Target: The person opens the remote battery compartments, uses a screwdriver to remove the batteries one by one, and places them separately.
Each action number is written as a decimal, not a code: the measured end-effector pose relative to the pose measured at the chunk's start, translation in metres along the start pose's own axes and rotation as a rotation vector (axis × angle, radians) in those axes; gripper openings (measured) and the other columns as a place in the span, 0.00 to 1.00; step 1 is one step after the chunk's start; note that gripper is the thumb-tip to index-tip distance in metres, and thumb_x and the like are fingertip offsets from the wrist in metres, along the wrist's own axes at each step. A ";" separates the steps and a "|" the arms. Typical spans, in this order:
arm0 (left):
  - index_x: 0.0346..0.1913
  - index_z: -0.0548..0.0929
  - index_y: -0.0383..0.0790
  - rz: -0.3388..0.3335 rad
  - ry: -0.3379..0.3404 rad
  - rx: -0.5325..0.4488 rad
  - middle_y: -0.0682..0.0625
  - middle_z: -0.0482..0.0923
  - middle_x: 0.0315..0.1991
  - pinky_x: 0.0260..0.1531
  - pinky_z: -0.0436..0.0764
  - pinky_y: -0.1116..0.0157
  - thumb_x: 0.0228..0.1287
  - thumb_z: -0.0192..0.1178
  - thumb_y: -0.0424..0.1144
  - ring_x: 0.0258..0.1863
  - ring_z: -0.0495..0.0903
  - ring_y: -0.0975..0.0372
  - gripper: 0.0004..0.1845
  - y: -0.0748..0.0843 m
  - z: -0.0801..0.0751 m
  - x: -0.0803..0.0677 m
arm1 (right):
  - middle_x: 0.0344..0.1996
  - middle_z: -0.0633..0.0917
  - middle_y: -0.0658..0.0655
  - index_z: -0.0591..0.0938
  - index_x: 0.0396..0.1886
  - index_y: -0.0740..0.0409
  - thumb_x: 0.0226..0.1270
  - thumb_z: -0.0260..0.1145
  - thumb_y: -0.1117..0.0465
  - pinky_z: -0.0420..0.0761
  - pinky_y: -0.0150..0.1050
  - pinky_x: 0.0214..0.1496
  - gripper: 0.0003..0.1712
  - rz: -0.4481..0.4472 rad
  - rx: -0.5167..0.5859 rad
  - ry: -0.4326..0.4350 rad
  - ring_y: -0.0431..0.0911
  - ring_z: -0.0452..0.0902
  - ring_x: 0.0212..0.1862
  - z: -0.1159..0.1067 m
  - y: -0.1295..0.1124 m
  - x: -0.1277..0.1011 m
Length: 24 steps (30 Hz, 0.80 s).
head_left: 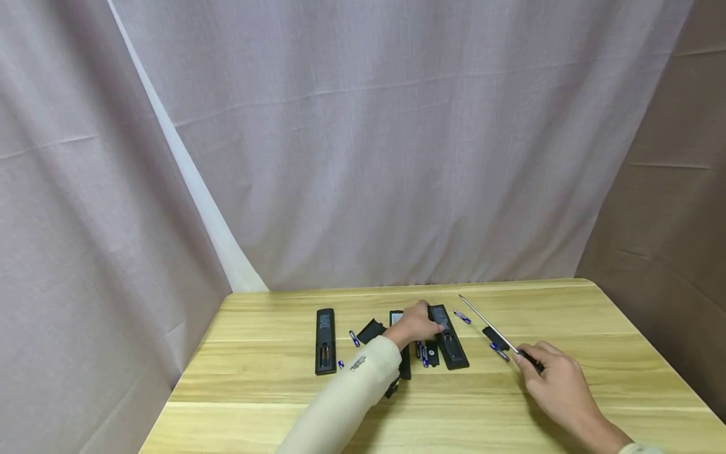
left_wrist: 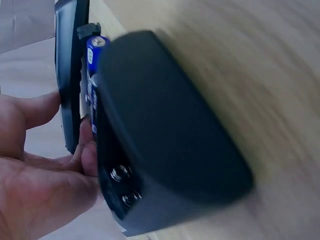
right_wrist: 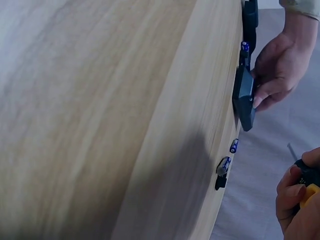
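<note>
My left hand (head_left: 416,325) holds a black remote control (head_left: 452,347) lying back up, its battery bay uncovered, by its upper part. In the left wrist view the thumb of the left hand (left_wrist: 45,185) lies along one face of that remote control (left_wrist: 69,75), with fingers at the other side. Close to the camera there, a second remote control (left_wrist: 175,130) shows bare battery springs. Blue batteries (left_wrist: 95,55) appear between the two. My right hand (head_left: 558,381) grips a screwdriver (head_left: 488,323) by its handle, its long shaft pointing up and left. The handle (right_wrist: 310,192) is black and yellow.
Another remote control (head_left: 325,340) with batteries in its open bay lies at the left. A black battery cover (head_left: 371,330) and a loose battery (head_left: 354,338) lie beside it. Right of the held remote are a battery (head_left: 462,317), a small black cover (head_left: 495,338) and another battery (head_left: 500,352).
</note>
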<state>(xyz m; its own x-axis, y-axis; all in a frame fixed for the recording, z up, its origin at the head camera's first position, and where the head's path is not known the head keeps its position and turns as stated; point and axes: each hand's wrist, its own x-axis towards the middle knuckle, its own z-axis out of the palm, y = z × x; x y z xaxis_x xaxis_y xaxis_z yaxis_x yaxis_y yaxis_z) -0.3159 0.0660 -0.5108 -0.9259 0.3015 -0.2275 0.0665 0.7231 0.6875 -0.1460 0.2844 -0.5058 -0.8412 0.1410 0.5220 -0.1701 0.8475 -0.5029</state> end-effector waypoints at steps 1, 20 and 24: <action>0.80 0.69 0.44 0.000 -0.012 0.021 0.41 0.77 0.72 0.65 0.85 0.53 0.72 0.71 0.50 0.63 0.82 0.53 0.39 0.001 0.000 0.000 | 0.27 0.84 0.45 0.93 0.41 0.59 0.66 0.76 0.64 0.65 0.29 0.23 0.06 -0.004 0.001 0.005 0.28 0.64 0.26 0.000 0.000 0.000; 0.72 0.78 0.53 -0.040 -0.051 0.114 0.48 0.83 0.65 0.63 0.86 0.54 0.67 0.75 0.51 0.56 0.83 0.57 0.32 0.026 0.001 -0.006 | 0.27 0.83 0.46 0.92 0.42 0.62 0.64 0.76 0.66 0.64 0.28 0.21 0.08 -0.017 0.011 0.019 0.27 0.63 0.25 -0.002 0.004 -0.001; 0.71 0.78 0.53 -0.053 -0.045 0.133 0.48 0.83 0.65 0.66 0.86 0.54 0.67 0.75 0.51 0.58 0.83 0.57 0.32 0.029 0.004 -0.005 | 0.27 0.83 0.46 0.92 0.43 0.63 0.64 0.76 0.66 0.64 0.28 0.21 0.08 -0.008 0.009 0.016 0.28 0.63 0.25 -0.002 0.005 -0.002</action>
<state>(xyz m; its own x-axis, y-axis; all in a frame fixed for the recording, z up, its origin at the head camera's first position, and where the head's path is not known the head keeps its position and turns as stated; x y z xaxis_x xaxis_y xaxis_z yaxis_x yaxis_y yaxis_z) -0.3075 0.0876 -0.4924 -0.9119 0.2863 -0.2941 0.0694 0.8138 0.5770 -0.1439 0.2895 -0.5077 -0.8315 0.1428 0.5369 -0.1809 0.8441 -0.5047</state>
